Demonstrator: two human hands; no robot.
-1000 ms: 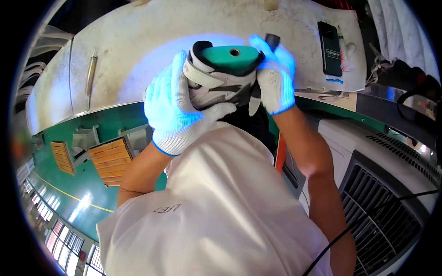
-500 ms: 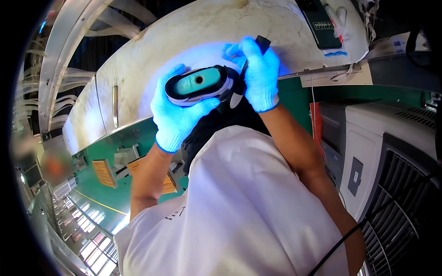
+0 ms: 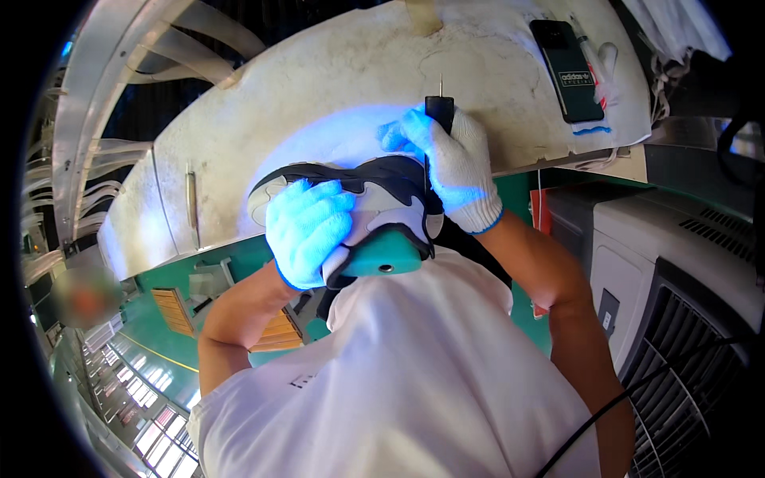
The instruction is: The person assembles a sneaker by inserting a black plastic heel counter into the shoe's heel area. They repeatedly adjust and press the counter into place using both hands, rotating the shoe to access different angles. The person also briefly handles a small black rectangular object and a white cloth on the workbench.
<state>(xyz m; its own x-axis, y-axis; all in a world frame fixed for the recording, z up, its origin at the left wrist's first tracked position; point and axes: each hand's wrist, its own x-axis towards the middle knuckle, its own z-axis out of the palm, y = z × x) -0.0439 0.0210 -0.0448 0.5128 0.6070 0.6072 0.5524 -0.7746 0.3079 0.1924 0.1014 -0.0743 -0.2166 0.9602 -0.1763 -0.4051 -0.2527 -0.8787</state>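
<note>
Dark green rectangular package (image 3: 567, 70) with white print lying flat at the far right of the worn white table (image 3: 319, 95), small grey label (image 3: 606, 312) on the white machine (image 3: 637, 263)

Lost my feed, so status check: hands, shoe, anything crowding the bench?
Left hand grips the shoe on its teal last. Right hand holds a black pointed tool at the shoe's end. Dark flat case lies apart on the worn bench.

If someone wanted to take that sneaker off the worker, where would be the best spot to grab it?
Probably around the middle of the sneaker, coming from the toe end at the picture's left. The left hand already wraps its side there, while the right hand holds a dark tool at the heel end, so that end is crowded. The teal form filling the shoe keeps it firm for squeezing.
</note>
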